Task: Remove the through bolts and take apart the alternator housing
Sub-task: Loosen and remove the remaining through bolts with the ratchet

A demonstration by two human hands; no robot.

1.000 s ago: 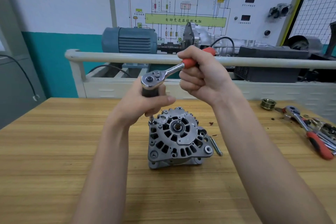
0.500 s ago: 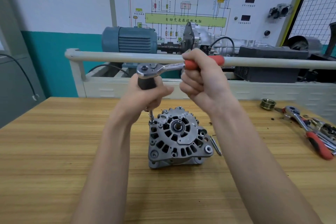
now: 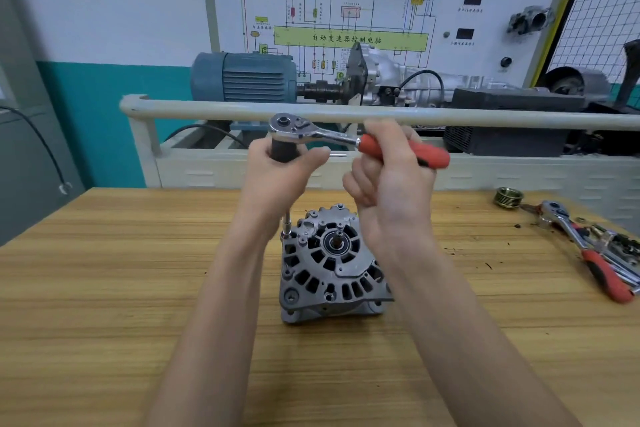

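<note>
Ribbed grey cast alternator sitting below both hands, left hand gripping black extension, right hand clasping red-handled chrome ratchet

Alternator: grey, vented, shaft end up, on worktop below both hands. Through bolt upright at its far-left corner, under left hand.

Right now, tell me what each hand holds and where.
Right hand grips the ratchet by its red handle; left hand grips the black extension under its head.
</note>
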